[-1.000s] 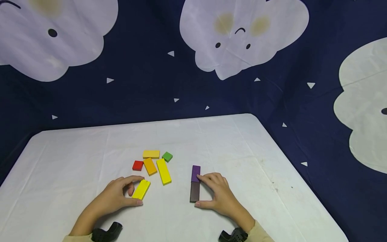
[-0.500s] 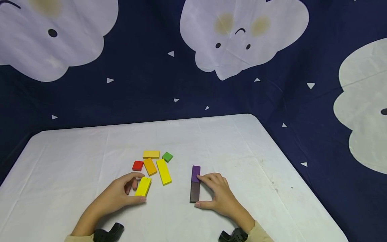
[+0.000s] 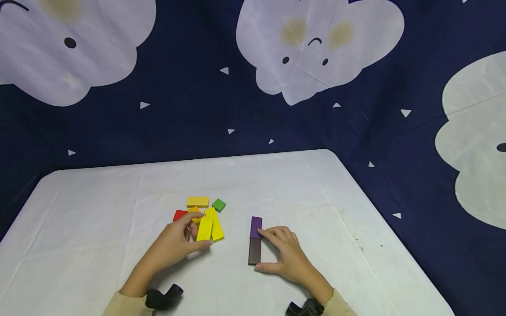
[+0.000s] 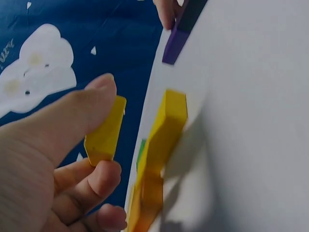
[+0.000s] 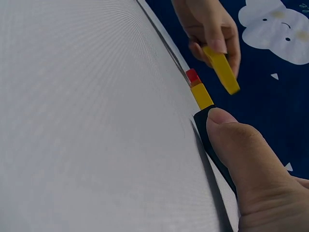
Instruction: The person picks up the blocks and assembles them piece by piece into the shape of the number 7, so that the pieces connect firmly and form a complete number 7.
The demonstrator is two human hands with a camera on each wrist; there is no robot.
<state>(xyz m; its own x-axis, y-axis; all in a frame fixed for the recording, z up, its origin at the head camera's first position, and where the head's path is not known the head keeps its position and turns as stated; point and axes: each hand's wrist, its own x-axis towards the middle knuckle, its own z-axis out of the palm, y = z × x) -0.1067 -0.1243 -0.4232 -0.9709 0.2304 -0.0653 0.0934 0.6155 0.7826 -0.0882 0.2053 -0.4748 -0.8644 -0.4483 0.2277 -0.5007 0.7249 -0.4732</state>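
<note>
In the head view my left hand (image 3: pixel 175 240) pinches a yellow block (image 3: pixel 204 228) between thumb and fingers. The left wrist view has this held block (image 4: pixel 107 130) raised off the table. It overlaps a longer yellow block (image 3: pixel 215 226) lying behind it in the head view. My right hand (image 3: pixel 290 254) holds a purple block (image 3: pixel 256 227) and a dark brown block (image 3: pixel 254 251), which lie end to end on the table. Its index fingertip is at the purple block's side, and the thumb is at the dark block's near end.
Beyond the left hand lie an orange block (image 3: pixel 193 211), a partly covered red block (image 3: pixel 179 215), a yellow-orange block (image 3: pixel 197 202) and a small green block (image 3: pixel 218 204). A white cloth covers the table (image 3: pixel 336 210). Behind it hangs a dark blue curtain (image 3: pixel 189 118) with clouds.
My left hand has carried the yellow block right and away from me, up to the longer yellow block. The right hand and its two blocks have stayed put.
</note>
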